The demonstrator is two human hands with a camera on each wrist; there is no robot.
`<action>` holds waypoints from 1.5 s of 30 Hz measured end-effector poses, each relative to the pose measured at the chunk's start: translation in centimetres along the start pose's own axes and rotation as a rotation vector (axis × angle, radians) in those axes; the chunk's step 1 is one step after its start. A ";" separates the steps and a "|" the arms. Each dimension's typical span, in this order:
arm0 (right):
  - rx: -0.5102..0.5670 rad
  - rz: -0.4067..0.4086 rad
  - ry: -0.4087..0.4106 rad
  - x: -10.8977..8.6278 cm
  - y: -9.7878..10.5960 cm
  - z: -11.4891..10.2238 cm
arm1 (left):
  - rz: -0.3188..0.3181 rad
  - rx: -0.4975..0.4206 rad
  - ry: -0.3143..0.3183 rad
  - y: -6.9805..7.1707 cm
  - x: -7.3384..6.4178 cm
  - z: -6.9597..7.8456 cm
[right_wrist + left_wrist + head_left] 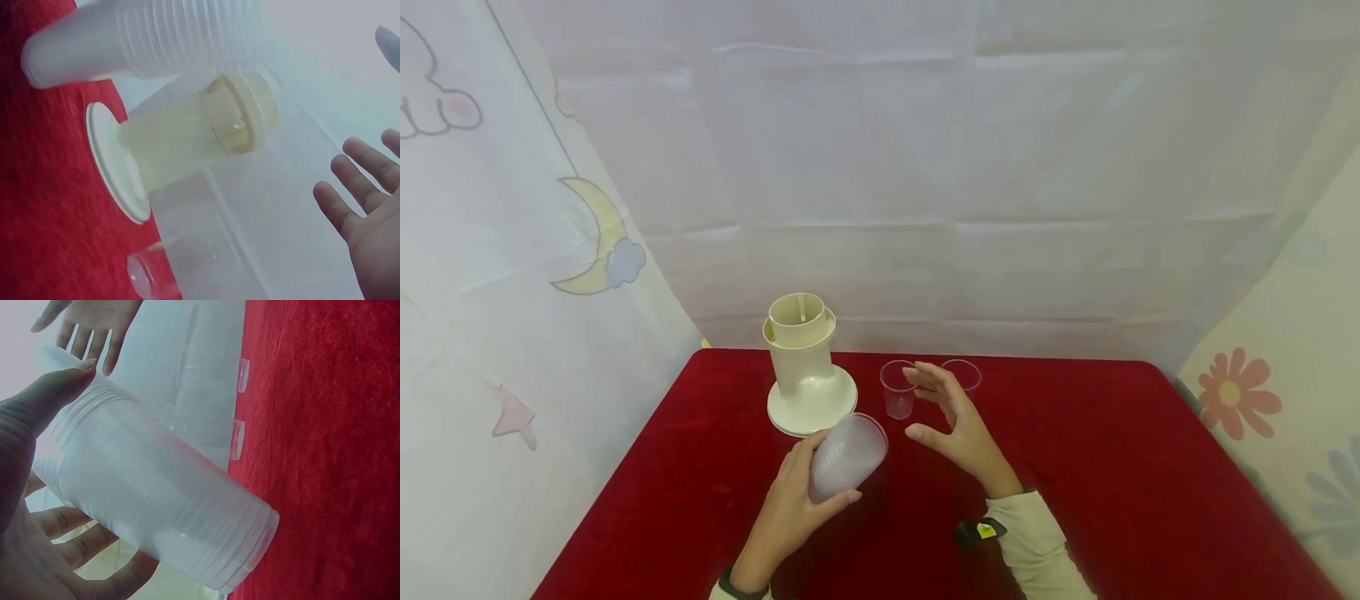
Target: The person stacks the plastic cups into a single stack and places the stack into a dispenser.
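Note:
My left hand (792,498) grips a stack of clear plastic cups (847,454), thumb on one side and fingers on the other. The stack is tilted, its mouth toward the upper right in the head view; the left wrist view shows the many nested cups (169,487) close up. To the right, my right hand (957,425) is held with fingers spread and nothing between them. Beyond it stand two single clear cups, one left cup (898,392) and one right cup (964,377), partly behind the fingers.
A cream plastic cup holder (805,375) with a round base and a tube-shaped top stands at the back left. The table has a red cloth (1120,475). A white curtain (925,167) hangs right behind the table.

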State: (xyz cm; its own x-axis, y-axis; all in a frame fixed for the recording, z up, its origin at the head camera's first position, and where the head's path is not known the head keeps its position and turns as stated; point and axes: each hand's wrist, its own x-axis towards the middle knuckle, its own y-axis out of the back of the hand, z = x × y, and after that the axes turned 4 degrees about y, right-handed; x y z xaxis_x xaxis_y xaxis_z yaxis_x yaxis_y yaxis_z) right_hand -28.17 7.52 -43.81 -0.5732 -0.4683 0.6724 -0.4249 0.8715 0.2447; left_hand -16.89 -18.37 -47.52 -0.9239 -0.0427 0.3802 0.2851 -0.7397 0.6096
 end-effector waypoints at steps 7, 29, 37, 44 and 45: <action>-0.061 0.036 -0.035 -0.3 1.2 -0.1 | 0.000 0.003 -0.001 0.1 0.2 0.0; -0.148 0.249 -0.067 -0.9 7.6 -2.3 | -0.018 -0.034 0.074 -0.1 -0.4 0.2; -0.159 0.264 -0.072 -1.4 8.3 -2.0 | -0.021 -0.034 0.072 -0.3 -0.5 0.1; -0.169 0.281 -0.085 -1.8 8.6 -1.1 | -0.019 -0.015 0.058 -0.4 -0.6 0.0; -0.169 0.285 -0.085 -1.8 8.8 -0.8 | -0.019 -0.011 0.054 -0.4 -0.5 0.0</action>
State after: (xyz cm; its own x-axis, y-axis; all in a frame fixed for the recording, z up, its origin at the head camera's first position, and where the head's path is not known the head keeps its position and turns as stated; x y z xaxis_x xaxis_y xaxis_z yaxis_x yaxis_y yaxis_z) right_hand -30.31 16.12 -42.37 -0.7116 -0.2063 0.6716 -0.1211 0.9776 0.1721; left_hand -16.52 -18.06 -47.91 -0.9415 -0.0643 0.3307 0.2648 -0.7482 0.6083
